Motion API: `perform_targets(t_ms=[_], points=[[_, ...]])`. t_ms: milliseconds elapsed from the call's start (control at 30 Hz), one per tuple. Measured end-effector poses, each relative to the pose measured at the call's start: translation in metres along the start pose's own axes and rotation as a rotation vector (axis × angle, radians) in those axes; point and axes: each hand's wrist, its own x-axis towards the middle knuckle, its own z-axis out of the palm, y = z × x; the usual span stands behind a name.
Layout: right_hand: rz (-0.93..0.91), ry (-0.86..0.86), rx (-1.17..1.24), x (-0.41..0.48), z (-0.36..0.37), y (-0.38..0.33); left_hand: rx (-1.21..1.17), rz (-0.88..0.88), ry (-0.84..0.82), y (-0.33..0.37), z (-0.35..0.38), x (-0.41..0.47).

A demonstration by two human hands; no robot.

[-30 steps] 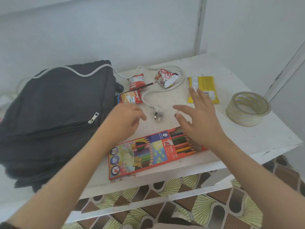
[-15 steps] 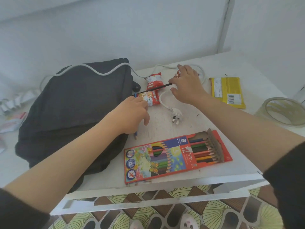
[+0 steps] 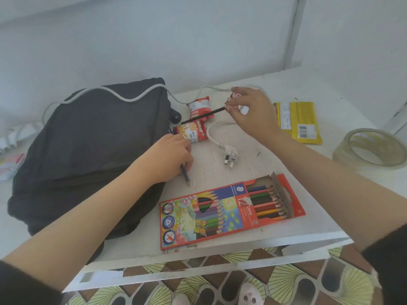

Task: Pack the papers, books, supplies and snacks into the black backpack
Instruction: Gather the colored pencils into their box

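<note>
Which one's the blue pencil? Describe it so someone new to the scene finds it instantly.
Start at the black backpack on the left of the white table. At its right edge the left hand rests on the tabletop; the blue pencil sticks out from under that hand, tip toward the open pencil box. Unlike the black pencil pinched by the right hand, it is blue and lies beside the backpack.

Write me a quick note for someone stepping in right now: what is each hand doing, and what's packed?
Left hand: closed on a blue pencil, beside the black backpack.
Right hand: pinching the end of a black pencil and a red snack packet.
On the table: two more snack packets, yellow packet, open coloured-pencil box, tape roll, white plug cable.
Done: nothing visibly packed; the backpack looks shut.
Left: everything above.
</note>
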Motion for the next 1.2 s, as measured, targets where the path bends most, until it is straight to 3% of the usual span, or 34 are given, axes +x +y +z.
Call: perform_targets(t_ms=[100, 267, 500, 667, 900, 1200], points=[[0.152, 0.128, 0.414, -0.019, -0.019, -0.02, -0.26, -0.025, 0.174, -0.002, 0.004, -0.003], [0.246, 0.323, 0.735, -0.054, -0.068, -0.041, -0.627, -0.119, 0.495, 0.012, 0.001, -0.007], [0.391, 0.51, 0.66, -0.099, -0.115, -0.036, -1.146, -0.225, 0.831, 0.043, -0.031, -0.003], [0.44, 0.519, 0.44, -0.125, -0.121, -0.028, -1.546, -0.15, 0.892, 0.073, -0.047, 0.004], [0.349, 0.483, 0.159, -0.139, -0.122, -0.028, -1.51, -0.071, 0.83, 0.106, -0.048, 0.015], [0.42, 0.448, 0.259, -0.139, -0.111, -0.03, -1.256, -0.047, 0.781, 0.114, -0.044, 0.032]])
